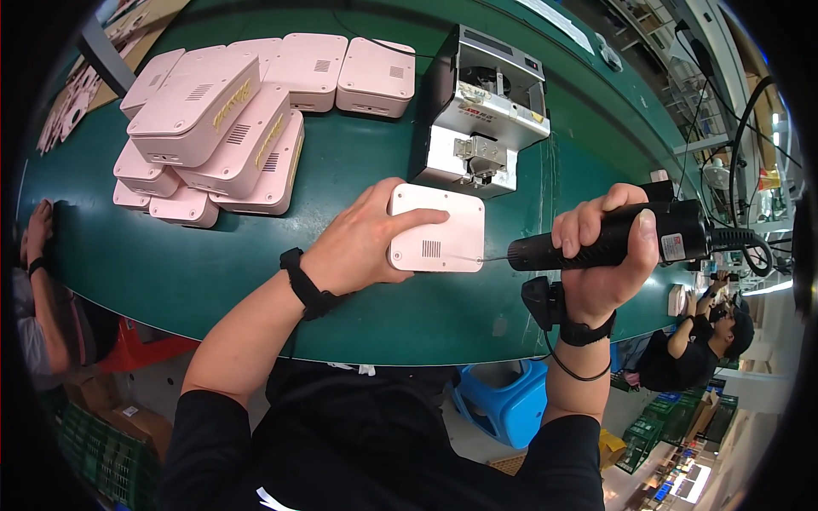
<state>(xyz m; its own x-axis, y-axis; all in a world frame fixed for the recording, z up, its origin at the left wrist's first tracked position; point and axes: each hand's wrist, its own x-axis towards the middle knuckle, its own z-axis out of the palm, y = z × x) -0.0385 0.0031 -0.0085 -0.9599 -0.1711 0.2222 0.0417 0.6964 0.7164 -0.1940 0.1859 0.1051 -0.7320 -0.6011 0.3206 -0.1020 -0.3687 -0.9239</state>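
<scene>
A white plastic box [456, 234] with rounded corners, a small vent grille and corner screw holes lies on the green table. My left hand [362, 234] grips its left side, thumb laid across the top. In my right hand [605, 238] is a black electric screwdriver [626, 236], held level with its cable running off to the right. Its thin bit points left and reaches the box's lower right corner; whether it sits in the screw hole I cannot tell. Just beyond the box stands a black and silver screw feeder [486, 119].
Several similar white boxes [196, 106] are stacked at the far left, with more in a row behind. A blue stool [503, 400] stands below the table's near edge. Other people sit at the left and right [699, 341]. Green crates [106, 451] rest on the floor.
</scene>
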